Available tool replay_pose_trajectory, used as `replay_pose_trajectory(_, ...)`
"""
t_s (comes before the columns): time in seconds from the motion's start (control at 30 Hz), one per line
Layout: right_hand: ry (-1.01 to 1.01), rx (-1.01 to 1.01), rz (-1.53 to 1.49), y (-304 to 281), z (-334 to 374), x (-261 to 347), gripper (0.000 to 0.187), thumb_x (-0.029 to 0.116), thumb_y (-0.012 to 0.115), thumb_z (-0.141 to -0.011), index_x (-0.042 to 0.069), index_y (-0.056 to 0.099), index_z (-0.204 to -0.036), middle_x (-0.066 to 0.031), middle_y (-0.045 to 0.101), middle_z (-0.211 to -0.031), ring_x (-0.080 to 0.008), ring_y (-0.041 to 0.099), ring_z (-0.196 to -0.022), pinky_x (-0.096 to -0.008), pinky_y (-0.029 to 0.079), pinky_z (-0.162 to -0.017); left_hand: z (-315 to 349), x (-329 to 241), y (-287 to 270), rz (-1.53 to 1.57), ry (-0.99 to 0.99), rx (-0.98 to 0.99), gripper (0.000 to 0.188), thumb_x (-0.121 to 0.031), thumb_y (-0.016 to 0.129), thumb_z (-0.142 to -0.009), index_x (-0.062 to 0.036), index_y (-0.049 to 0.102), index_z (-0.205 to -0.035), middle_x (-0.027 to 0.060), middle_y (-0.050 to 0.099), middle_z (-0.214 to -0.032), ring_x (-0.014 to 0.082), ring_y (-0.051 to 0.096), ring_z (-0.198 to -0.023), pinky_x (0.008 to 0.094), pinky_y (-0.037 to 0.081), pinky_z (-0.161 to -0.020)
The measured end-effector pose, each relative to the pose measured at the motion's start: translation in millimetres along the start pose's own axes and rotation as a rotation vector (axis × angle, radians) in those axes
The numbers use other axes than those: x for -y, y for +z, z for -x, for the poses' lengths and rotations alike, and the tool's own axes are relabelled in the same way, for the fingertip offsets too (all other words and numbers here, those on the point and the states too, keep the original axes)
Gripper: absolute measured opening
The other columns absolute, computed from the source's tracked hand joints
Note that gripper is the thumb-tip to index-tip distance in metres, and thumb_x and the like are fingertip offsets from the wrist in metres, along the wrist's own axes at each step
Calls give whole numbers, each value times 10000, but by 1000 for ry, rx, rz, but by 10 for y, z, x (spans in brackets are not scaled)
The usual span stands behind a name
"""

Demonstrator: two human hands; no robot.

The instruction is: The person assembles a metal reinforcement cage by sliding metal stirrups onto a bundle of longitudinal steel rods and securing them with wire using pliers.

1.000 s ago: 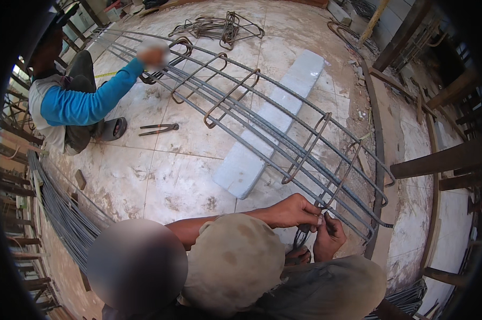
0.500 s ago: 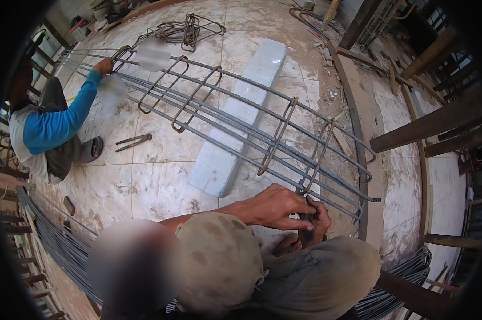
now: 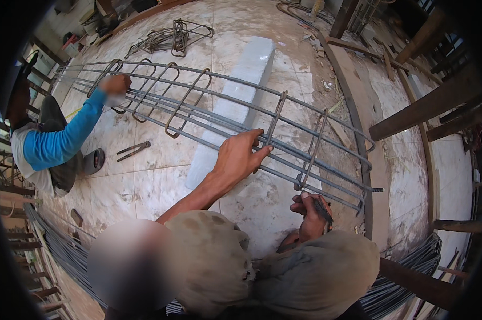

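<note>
A long rebar cage (image 3: 241, 128) of ribbed steel bars and bent stirrups stretches from far left to near right before me. My left hand (image 3: 240, 154) grips a steel stirrup (image 3: 276, 120) where it crosses the bars, thumb and fingers closed about it. Just below the lower corner of another stirrup (image 3: 314, 149), near the cage's right end, my right hand (image 3: 308, 214) is closed on dark pincers (image 3: 322, 209). Its palm and fingers hide much of the tool.
A pale block (image 3: 250, 74) lies under the cage. At left a co-worker in blue sleeves (image 3: 65, 138) crouches, one hand on the cage. Other pincers (image 3: 134, 151) lie on the tiles. Spare stirrups (image 3: 171, 38) are piled behind; wire coils (image 3: 406, 277) sit at lower right.
My left hand has left my right hand and moved up and left onto the stirrup. My right hand has lowered slightly from the bars. The co-worker's hand has shifted right along the cage.
</note>
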State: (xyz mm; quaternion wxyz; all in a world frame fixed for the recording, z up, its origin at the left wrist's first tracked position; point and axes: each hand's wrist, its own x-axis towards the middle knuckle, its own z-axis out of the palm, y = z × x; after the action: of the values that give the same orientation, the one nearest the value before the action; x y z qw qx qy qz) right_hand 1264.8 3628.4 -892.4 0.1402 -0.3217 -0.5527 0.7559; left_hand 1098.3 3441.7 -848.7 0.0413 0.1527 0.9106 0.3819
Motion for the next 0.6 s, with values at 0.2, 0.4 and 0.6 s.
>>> replay_pose_trajectory(0.2,-4,37,-35,-49,-42,-42,175,105,754,-918,-50,674,-911,-173,741,-816,-188,694,-597,-310,580,-577,-230,59,121,81,16,73,453,-224,755,-867,29,705,-1239,183,772,-931,280,748,-776,376,573,-745)
replay_pose_trajectory(0.4,-24,58,-36,-94,-66,-79,174,102,758,-922,-51,675,-930,-174,744,-825,-182,696,-609,-304,579,-592,-274,130,109,177,-45,53,413,-186,736,-867,30,720,-1219,150,781,-914,176,713,-733,325,555,-703)
replay_pose_trajectory(0.6,5,72,-62,-122,-84,-122,198,116,782,-912,-52,684,-952,-173,746,-838,-187,696,-621,-313,581,-610,-280,146,112,188,-64,67,387,-142,743,-869,29,726,-1215,118,778,-900,143,684,-722,311,544,-679)
